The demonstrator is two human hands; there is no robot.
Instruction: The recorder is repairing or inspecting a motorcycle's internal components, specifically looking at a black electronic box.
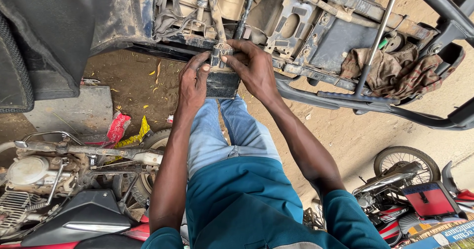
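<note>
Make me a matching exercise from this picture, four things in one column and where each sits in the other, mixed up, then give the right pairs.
Things:
1. dark boxy part
2. crumpled rag
3. red and yellow wrappers
4. spoked wheel

Places:
A. on the dirt at the left, beside a grey slab
B. held between the left hand and right hand
C. lower right, on a parked motorcycle
D. on the stripped frame at the upper right

Pairs: 1-B, 2-D, 3-A, 4-C

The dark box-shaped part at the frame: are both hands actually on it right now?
Touching. The head view shows the left hand gripping the dark box-shaped part on one side and the right hand clasping the other.
</note>
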